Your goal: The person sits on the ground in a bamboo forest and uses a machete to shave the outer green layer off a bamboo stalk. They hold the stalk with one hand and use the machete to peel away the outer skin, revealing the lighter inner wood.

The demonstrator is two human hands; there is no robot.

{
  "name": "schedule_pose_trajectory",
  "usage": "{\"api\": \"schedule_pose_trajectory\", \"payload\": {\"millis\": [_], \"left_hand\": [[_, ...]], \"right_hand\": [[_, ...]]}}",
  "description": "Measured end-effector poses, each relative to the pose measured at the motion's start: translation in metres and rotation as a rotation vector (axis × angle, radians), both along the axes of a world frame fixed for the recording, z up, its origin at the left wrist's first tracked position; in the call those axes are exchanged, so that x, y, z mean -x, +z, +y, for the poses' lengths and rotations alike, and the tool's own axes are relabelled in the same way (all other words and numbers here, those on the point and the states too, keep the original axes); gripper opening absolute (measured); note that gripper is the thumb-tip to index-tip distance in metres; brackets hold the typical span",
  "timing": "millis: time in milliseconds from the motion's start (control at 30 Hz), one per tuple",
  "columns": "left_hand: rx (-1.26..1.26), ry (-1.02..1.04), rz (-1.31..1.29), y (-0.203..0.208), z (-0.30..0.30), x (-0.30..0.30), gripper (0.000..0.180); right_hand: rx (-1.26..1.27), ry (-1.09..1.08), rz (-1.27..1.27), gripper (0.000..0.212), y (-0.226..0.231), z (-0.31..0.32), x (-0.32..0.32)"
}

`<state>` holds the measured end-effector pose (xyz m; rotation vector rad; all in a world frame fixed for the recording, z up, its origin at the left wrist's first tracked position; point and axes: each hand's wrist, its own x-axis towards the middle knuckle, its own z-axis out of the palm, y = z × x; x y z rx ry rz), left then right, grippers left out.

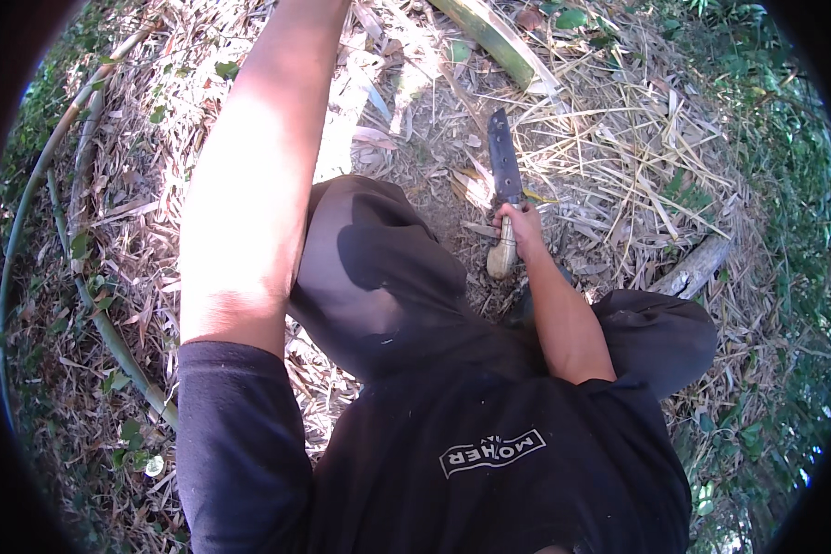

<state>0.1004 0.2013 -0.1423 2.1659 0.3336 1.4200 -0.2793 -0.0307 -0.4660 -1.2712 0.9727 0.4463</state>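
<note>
My right hand (522,226) grips the pale wooden handle of a large knife (504,162). Its dark blade points away from me, over dry leaves and straw on the ground. My left arm stretches up and out past the top edge of the view, so my left hand is hidden. I am crouching, with both knees in dark trousers below the arms.
A thick green bamboo stem (494,37) lies at the top. Thin green bamboo canes (111,337) curve along the left side. A short grey piece of wood (697,268) lies at the right. Green undergrowth borders the right edge.
</note>
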Motion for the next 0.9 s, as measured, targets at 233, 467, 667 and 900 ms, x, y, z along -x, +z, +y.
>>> {"api": "schedule_pose_trajectory", "payload": {"millis": [233, 467, 667, 900], "left_hand": [[0.575, -0.393, -0.075, 0.027, -0.015, 0.027, 0.022], [0.393, -0.294, -0.018, 0.018, -0.019, 0.021, 0.022], [0.346, -0.284, -0.007, 0.02, -0.02, 0.021, 0.022], [0.322, -0.278, 0.002, 0.021, -0.022, 0.022, 0.022]], "right_hand": [[0.034, 0.014, -0.062, 0.018, 0.009, -0.007, 0.002], [-0.507, 0.019, 0.098, 0.033, 0.022, -0.019, -0.019], [-0.588, -0.032, 0.139, 0.031, 0.023, -0.017, -0.017], [-0.795, -0.07, 0.119, 0.035, 0.052, 0.005, -0.039]]}}
